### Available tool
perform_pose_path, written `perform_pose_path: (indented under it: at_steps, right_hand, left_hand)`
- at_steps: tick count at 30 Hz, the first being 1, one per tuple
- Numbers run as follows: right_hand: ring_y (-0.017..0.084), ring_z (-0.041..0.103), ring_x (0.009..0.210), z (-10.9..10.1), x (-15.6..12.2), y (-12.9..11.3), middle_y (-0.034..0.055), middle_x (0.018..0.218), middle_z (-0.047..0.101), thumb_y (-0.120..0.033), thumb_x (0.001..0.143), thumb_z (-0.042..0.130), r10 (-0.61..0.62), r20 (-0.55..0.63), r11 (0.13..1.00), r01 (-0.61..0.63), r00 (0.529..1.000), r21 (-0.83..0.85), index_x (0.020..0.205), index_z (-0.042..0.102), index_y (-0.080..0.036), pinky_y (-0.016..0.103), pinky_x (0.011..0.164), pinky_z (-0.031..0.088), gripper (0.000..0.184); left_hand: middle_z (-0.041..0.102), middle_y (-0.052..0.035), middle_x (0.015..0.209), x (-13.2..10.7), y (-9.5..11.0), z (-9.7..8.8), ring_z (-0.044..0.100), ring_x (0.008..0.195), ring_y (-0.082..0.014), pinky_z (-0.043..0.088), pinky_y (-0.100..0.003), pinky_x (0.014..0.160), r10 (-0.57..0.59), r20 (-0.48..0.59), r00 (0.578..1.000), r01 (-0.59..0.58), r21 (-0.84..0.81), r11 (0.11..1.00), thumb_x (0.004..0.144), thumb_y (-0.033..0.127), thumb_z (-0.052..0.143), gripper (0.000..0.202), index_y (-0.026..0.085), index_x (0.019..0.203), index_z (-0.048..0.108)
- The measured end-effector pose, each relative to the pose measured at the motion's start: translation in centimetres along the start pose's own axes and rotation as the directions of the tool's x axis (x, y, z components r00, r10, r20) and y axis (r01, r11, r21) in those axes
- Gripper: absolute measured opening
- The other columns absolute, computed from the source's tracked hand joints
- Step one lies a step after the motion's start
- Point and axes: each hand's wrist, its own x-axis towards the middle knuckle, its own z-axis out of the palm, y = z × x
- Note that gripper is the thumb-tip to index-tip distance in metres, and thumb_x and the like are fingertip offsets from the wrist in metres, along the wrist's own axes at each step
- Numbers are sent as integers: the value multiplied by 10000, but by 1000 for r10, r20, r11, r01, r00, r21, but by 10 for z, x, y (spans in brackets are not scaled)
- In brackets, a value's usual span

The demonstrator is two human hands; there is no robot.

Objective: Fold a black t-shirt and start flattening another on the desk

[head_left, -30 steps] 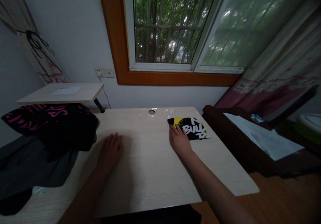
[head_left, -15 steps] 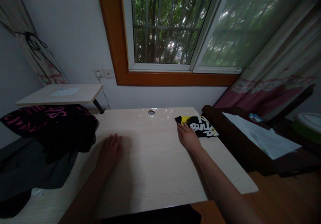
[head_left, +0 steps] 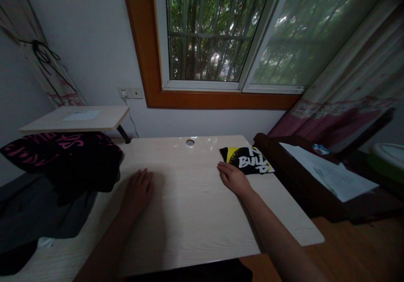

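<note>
A folded black garment (head_left: 252, 160) with yellow patches and white lettering lies flat at the right side of the pale wooden desk (head_left: 195, 214). My right hand (head_left: 234, 179) is at its lower left edge, palm down with fingers stretched out, holding nothing. On the left part of the desk my left hand (head_left: 137, 191) lies flat, fingers extended and nothing in them. To its left is a heap of clothes: a black garment with pink lettering (head_left: 85, 160) on top of dark grey cloth (head_left: 59, 214).
A small raised shelf (head_left: 110, 120) with a paper on it stands at the back left. Near the back edge is a round cable hole (head_left: 190, 142). Beyond the desk's right edge, a dark brown piece of furniture (head_left: 303, 189) carries white sheets (head_left: 328, 172).
My right hand has slid slightly left and toward me, off the folded garment's printed face to its edge. My left hand stays where it was.
</note>
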Motion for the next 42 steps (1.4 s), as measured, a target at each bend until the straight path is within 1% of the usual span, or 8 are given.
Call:
perform_pose_path:
  at_steps: [4,8,12,16,26,33,38,42]
  right_hand:
    - [217,623,1250,-1,0,-5,86,1328,674,-186,951,499,-32,-2,996,32,999,87,1273,690,-198,392,1108,501,374]
    - [223,596,1276,-6,4,-7,79,1364,651,-199,958,502,-20,-90,998,26,996,59,1319,657,-215,410,1137,472,394]
    - [290,486,1387,-2,7,-3,151,1507,517,-265,957,520,100,-196,989,-119,976,-87,1431,548,-143,483,1182,396,490]
    - [342,399,1450,10,3,6,228,1568,413,-318,976,487,237,-179,941,-272,955,-203,1509,419,-58,544,1182,350,597]
    - [317,405,1454,18,0,12,214,1564,428,-292,982,423,276,-132,919,-302,952,-254,1507,417,-84,505,1192,307,564]
    - [316,438,1420,9,-1,16,206,1528,479,-403,1017,398,276,-131,934,-297,952,-198,1453,491,-76,496,1182,319,553]
    - [307,548,1259,-13,-6,48,172,1340,640,-250,992,361,358,-277,892,-414,892,-179,1337,607,-100,478,1130,363,450]
    - [312,566,1195,-21,-23,72,150,1293,659,-96,814,457,437,-221,842,-483,872,-241,1236,692,-123,438,1071,418,484]
  left_hand:
    - [495,-127,1540,0,0,0,401,1463,-305,303,-498,1220,-11,0,1000,11,-11,1000,1004,331,367,485,149,1402,578]
    - [498,-125,1538,0,0,0,391,1469,-305,291,-512,1223,-7,-1,1000,7,-19,1000,1002,344,376,488,157,1407,572]
    - [508,-121,1531,0,0,-2,403,1461,-306,301,-507,1218,-2,4,1000,2,-11,1000,1007,347,367,486,158,1404,575]
    - [503,-127,1533,0,2,-4,409,1457,-303,295,-513,1222,-5,-1,1000,5,-9,1000,1005,341,370,484,150,1397,578]
    - [493,-127,1541,0,0,-2,399,1463,-307,293,-526,1219,-20,10,1000,20,-44,999,1002,346,369,484,164,1398,579]
    - [500,-112,1539,0,0,0,391,1468,-294,282,-498,1227,-26,8,1000,26,-22,999,1004,341,358,483,168,1399,575]
    - [488,-118,1547,-1,0,0,390,1466,-297,282,-493,1227,-9,11,1000,9,1,1000,1017,358,345,495,154,1407,571]
    - [497,-116,1540,0,0,-2,402,1458,-299,296,-498,1218,-6,19,1000,6,25,1000,1017,350,339,493,155,1406,569]
